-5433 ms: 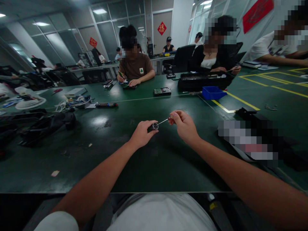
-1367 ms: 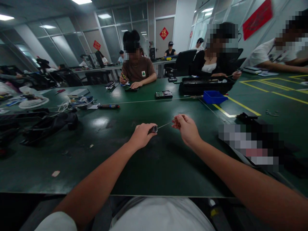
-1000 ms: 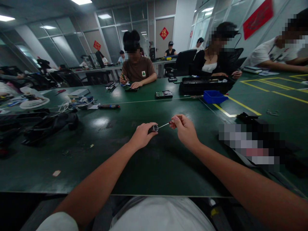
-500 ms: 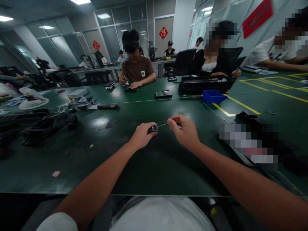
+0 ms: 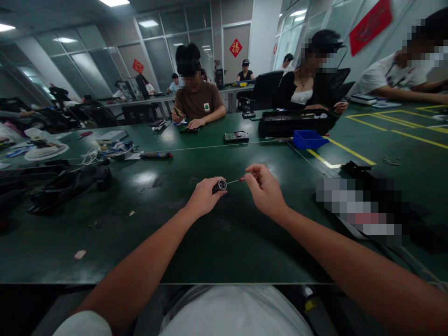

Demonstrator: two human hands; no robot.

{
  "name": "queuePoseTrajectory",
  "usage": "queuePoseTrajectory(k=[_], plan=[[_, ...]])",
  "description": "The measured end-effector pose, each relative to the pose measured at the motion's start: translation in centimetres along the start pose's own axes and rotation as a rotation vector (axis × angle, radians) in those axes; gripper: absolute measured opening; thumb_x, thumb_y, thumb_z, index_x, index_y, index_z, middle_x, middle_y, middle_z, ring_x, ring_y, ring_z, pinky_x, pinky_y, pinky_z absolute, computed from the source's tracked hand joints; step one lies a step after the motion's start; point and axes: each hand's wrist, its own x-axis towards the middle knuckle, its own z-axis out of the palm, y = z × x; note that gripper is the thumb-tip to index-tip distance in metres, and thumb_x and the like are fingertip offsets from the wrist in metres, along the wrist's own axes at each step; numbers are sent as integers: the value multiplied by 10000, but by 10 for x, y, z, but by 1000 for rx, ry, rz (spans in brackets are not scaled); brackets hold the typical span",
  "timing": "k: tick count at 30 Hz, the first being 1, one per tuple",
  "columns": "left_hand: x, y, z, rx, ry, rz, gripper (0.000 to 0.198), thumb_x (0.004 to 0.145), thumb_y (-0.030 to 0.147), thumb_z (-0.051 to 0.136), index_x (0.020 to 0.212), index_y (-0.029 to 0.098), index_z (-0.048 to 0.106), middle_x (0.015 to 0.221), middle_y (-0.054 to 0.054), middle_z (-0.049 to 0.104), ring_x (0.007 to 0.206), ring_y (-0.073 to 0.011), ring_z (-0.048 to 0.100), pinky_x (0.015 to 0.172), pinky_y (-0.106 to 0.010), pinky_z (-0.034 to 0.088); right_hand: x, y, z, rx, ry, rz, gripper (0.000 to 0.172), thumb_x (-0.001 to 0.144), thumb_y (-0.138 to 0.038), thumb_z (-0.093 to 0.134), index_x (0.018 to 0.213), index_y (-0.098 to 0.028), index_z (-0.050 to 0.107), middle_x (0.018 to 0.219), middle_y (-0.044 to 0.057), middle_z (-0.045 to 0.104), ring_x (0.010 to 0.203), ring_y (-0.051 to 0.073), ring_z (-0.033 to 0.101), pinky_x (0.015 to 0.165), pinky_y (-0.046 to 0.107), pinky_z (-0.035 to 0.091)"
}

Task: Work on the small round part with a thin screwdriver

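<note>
Between the thumb and fingers of my left hand (image 5: 202, 198) is a small round dark part (image 5: 221, 185) with a silvery ring on its face. My right hand (image 5: 268, 191) pinches the red handle of a thin screwdriver (image 5: 241, 179). The shaft points left and its tip meets the right side of the round part. Whether the tip sits in a screw is too small to tell. Both hands are above the green table (image 5: 224, 252), in the middle of the head view.
Ahead lie a hard drive (image 5: 236, 136), a blue bin (image 5: 310, 139) and a long black housing (image 5: 297, 125). Black parts (image 5: 70, 189) and a dark pen-shaped tool (image 5: 156, 155) are on the left. A blurred pale object (image 5: 357, 210) lies at right. Co-workers sit across the table.
The fingers of my right hand have shifted on the screwdriver, and more of its red handle shows. My left hand keeps its hold on the round part. The whole view has drifted slightly.
</note>
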Motion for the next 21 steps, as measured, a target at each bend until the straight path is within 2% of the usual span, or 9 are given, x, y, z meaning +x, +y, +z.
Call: queuePoseTrajectory(k=[2, 4, 7, 9, 13, 21], plan=[[1, 2, -2, 15, 32, 29, 341, 912, 261, 657, 1250, 239, 616, 1207, -51, 677, 1099, -238, 593, 1002, -414, 449, 6, 8, 1, 180, 12, 78, 208, 910, -426, 574, 984, -233, 602, 865, 45, 693, 777, 197, 640, 724, 353, 507], [1, 3, -4, 42, 28, 66, 343, 917, 256, 650, 1258, 240, 610, 1212, -56, 673, 1121, -244, 584, 1018, -430, 434, 14, 17, 0, 365, 14, 203, 270, 906, -503, 548, 891, -236, 589, 824, 34, 667, 699, 177, 621, 698, 356, 524], [2, 1, -4, 66, -44, 46, 330, 911, 257, 660, 1238, 246, 616, 1184, -52, 681, 1096, -251, 586, 1004, -449, 435, 22, 29, -3, 376, 53, 301, 327, 865, -556, 591, 817, -233, 564, 748, 14, 629, 627, 154, 587, 615, 321, 493], [3, -2, -3, 74, -71, 22, 314, 908, 262, 665, 1219, 247, 624, 1146, -47, 689, 1059, -251, 590, 991, -454, 440, 23, 32, -4, 326, 80, 275, 320, 866, -543, 595, 816, -228, 563, 735, 10, 627, 628, 148, 582, 594, 302, 473], [2, -4, 1, 61, -49, 24, 309, 908, 273, 666, 1214, 252, 628, 1135, -41, 690, 1038, -243, 589, 995, -450, 436, 16, 24, -1, 270, 60, 171, 278, 912, -491, 559, 859, -219, 585, 763, 17, 649, 654, 149, 590, 626, 310, 484], [0, 4, -1, 4, -46, 24, 322, 913, 290, 660, 1232, 258, 629, 1147, -36, 697, 1028, -245, 594, 973, -448, 448, 10, 13, 1, 189, 3, 62, 224, 953, -432, 531, 896, -225, 596, 763, 16, 663, 679, 164, 610, 655, 326, 494]])
